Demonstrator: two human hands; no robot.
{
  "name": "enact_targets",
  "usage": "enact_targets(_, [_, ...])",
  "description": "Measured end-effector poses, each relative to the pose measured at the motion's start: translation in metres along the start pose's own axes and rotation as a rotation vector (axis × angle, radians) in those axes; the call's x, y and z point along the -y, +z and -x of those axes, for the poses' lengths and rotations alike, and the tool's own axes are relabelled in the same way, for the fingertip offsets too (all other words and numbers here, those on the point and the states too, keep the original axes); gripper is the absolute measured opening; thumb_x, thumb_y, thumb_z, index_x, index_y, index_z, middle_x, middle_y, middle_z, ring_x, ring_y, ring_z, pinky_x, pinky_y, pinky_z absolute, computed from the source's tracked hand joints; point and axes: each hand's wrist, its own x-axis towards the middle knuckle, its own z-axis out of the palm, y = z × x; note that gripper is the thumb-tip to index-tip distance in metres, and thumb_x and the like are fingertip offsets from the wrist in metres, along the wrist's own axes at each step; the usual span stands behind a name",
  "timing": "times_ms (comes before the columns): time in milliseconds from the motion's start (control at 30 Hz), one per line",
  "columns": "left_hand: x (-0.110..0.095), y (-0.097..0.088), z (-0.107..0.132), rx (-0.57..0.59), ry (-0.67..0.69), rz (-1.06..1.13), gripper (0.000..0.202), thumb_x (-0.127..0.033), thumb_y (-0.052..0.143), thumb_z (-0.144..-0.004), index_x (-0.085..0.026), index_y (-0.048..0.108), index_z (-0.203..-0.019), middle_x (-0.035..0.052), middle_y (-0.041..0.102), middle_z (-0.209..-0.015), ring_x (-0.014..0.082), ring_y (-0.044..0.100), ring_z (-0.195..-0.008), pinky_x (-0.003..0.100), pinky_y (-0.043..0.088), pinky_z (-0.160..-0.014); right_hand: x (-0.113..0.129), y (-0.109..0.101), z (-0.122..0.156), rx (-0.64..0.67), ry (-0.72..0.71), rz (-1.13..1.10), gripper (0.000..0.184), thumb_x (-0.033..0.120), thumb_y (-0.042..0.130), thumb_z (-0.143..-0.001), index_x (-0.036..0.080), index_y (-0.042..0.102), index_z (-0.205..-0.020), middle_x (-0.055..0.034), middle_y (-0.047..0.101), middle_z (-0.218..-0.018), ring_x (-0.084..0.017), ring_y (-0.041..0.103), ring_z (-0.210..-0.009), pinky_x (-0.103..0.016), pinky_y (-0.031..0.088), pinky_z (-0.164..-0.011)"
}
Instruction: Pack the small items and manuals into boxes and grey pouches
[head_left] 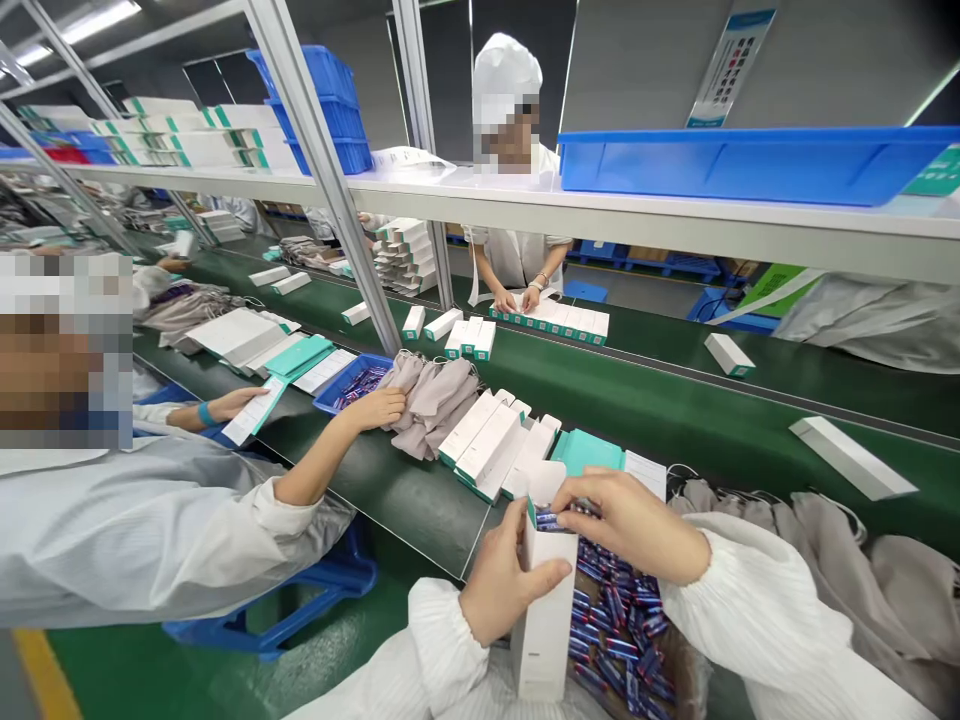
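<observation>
My left hand (pixel 504 580) is wrapped round a tall white carton (pixel 546 620), held upright with its top flap open. My right hand (pixel 626 520) is curled over the carton's mouth, pinching a small blue sachet (pixel 547 518) at the opening. Just below my hands lies a heap of several blue and red sachets (pixel 619 625). White cartons with teal ends (pixel 491 445) lie side by side on the green conveyor (pixel 675 415) in front of me, beside teal leaflets (pixel 586 450).
A person at my left reaches a hand (pixel 375 408) onto grey cloth pouches (pixel 435 400); a blue tray (pixel 352 382) of sachets sits beside them. Another person stands across the belt at a row of cartons (pixel 559 320). More grey pouches (pixel 862 560) lie at my right. A shelf holds a blue bin (pixel 750 165).
</observation>
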Motion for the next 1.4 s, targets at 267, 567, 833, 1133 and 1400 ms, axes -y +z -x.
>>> enact_targets(267, [0.022, 0.009, 0.007, -0.085, 0.108, 0.02, 0.06, -0.039, 0.058, -0.083, -0.023, 0.028, -0.133, 0.0087, 0.058, -0.119, 0.0212, 0.059, -0.101, 0.035, 0.046, -0.088, -0.011, 0.023, 0.012, 0.065, -0.051, 0.029, 0.037, 0.046, 0.037, -0.093, 0.027, 0.069, -0.094, -0.0038, 0.067, -0.094, -0.022, 0.058, -0.09, -0.04, 0.042, -0.086])
enact_targets(567, [0.009, -0.001, 0.002, -0.045, 0.218, -0.202, 0.031, -0.04, 0.052, -0.087, -0.022, 0.05, -0.111, 0.0048, 0.057, -0.104, 0.0193, 0.055, -0.095, 0.032, 0.043, -0.084, -0.03, 0.09, 0.023, -0.556, 0.187, -0.678, 0.042, 0.054, 0.039, -0.089, 0.028, 0.059, -0.116, -0.0055, 0.045, -0.136, -0.026, 0.044, -0.122, -0.044, 0.033, -0.105])
enact_targets(833, [0.012, 0.002, 0.006, -0.026, 0.25, -0.193, 0.032, -0.046, 0.051, -0.085, -0.022, 0.05, -0.105, 0.0057, 0.056, -0.099, 0.0216, 0.056, -0.091, 0.034, 0.043, -0.079, -0.011, 0.102, -0.009, -0.244, 0.474, -1.673, 0.045, 0.048, 0.07, -0.064, 0.019, 0.069, -0.099, -0.007, 0.068, -0.11, -0.03, 0.055, -0.112, -0.041, 0.046, -0.094])
enact_targets(1133, [0.027, 0.001, 0.01, -0.078, 0.04, 0.233, 0.058, -0.043, 0.064, -0.079, -0.021, 0.03, -0.121, 0.0095, 0.061, -0.109, 0.0211, 0.06, -0.096, 0.034, 0.046, -0.084, -0.028, 0.088, 0.0, -0.168, 0.057, -0.718, 0.041, 0.051, 0.063, -0.076, 0.025, 0.069, -0.107, -0.0099, 0.058, -0.128, -0.03, 0.047, -0.124, -0.049, 0.03, -0.109])
enact_targets(1400, [0.024, -0.009, 0.011, -0.075, 0.056, 0.087, 0.064, -0.039, 0.068, -0.075, -0.022, 0.035, -0.127, 0.0079, 0.063, -0.111, 0.0245, 0.061, -0.096, 0.037, 0.046, -0.083, -0.009, 0.089, -0.007, -0.231, 0.154, -0.996, 0.029, 0.047, 0.068, -0.073, 0.022, 0.056, -0.083, -0.0059, 0.065, -0.112, -0.024, 0.059, -0.104, -0.037, 0.047, -0.087])
